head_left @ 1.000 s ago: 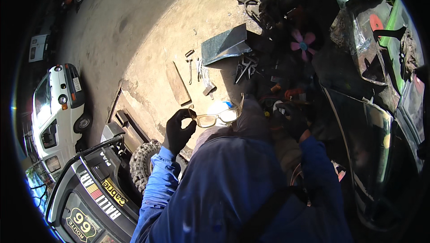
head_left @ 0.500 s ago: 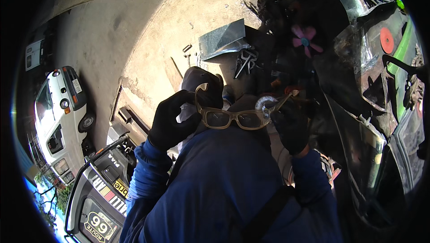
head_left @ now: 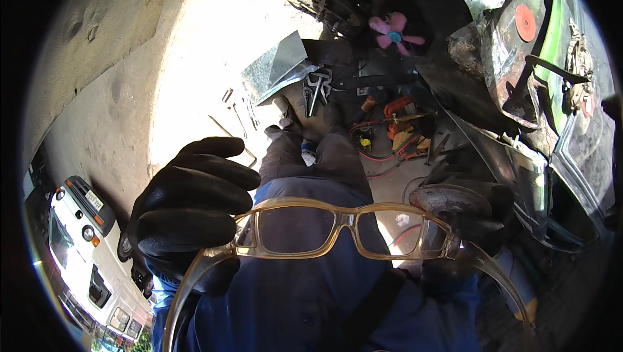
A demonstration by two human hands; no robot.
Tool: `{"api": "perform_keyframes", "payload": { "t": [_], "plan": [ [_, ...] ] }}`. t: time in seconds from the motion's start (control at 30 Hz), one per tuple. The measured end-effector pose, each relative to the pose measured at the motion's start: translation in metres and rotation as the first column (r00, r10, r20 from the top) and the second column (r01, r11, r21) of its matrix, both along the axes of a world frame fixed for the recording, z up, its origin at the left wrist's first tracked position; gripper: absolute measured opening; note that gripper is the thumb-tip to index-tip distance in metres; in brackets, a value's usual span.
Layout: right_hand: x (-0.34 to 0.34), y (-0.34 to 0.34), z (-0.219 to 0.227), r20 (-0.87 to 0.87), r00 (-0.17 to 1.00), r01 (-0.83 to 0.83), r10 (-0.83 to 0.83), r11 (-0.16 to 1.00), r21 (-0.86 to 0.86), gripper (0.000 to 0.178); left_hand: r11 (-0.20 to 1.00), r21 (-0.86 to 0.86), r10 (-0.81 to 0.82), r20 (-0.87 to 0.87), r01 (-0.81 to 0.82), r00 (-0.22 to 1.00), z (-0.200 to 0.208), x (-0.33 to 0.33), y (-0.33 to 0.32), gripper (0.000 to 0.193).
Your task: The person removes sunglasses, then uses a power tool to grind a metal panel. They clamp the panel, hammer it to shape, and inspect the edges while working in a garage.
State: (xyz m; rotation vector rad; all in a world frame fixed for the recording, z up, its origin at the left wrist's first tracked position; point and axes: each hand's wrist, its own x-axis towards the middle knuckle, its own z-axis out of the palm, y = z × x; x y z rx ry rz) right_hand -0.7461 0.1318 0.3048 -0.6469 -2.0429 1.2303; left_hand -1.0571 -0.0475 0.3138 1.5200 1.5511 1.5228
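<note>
A pair of clear-framed safety glasses (head_left: 347, 211) is held up close in front of me, lenses level and temple arms pointing back toward me. My left hand (head_left: 191, 212), in a black glove, pinches the frame's left hinge between fingers and thumb. At the opposite hinge my right hand (head_left: 483, 225), also black-gloved, is closed on the glasses. A round, flat disc (head_left: 451, 200) shows against the right hand's fingers, apparently held along with the glasses. Shadow hides part of the right fingers.
Beyond my legs lie a bent metal sheet (head_left: 276, 70), locking pliers (head_left: 317, 92) and a pink fan (head_left: 394, 33). Orange tools (head_left: 402, 125) and cables lie on the ground. A damaged car body (head_left: 513, 151) stands close on the right; a white vehicle (head_left: 91, 254) is at left.
Both hands have raised the glasses much closer to me, and the temple arms now point toward me. My view has shifted, bringing the orange tools into sight.
</note>
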Motion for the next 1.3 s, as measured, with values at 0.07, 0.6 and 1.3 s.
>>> {"api": "perform_keyframes", "payload": {
  "t": [0.07,0.6,1.3],
  "plan": [
    [-0.021,-0.006,0.005,-0.035,0.999,0.009,-0.008,0.999,0.032,0.042,0.974,-0.062,-0.216,0.019,0.216,0.976,0.006,-0.039,-0.005,0.035],
    [-0.092,-0.018,0.039,-0.343,0.928,-0.118,0.143,0.989,0.092,0.041,0.969,-0.102,-0.207,0.151,0.224,0.966,-0.011,-0.111,-0.027,0.019],
    [0.078,-0.097,-0.403,0.64,0.635,-0.544,0.433,0.839,-0.028,0.049,0.343,-0.832,-0.422,0.278,0.436,0.863,-0.382,0.136,-0.073,0.043]
  ]
}}
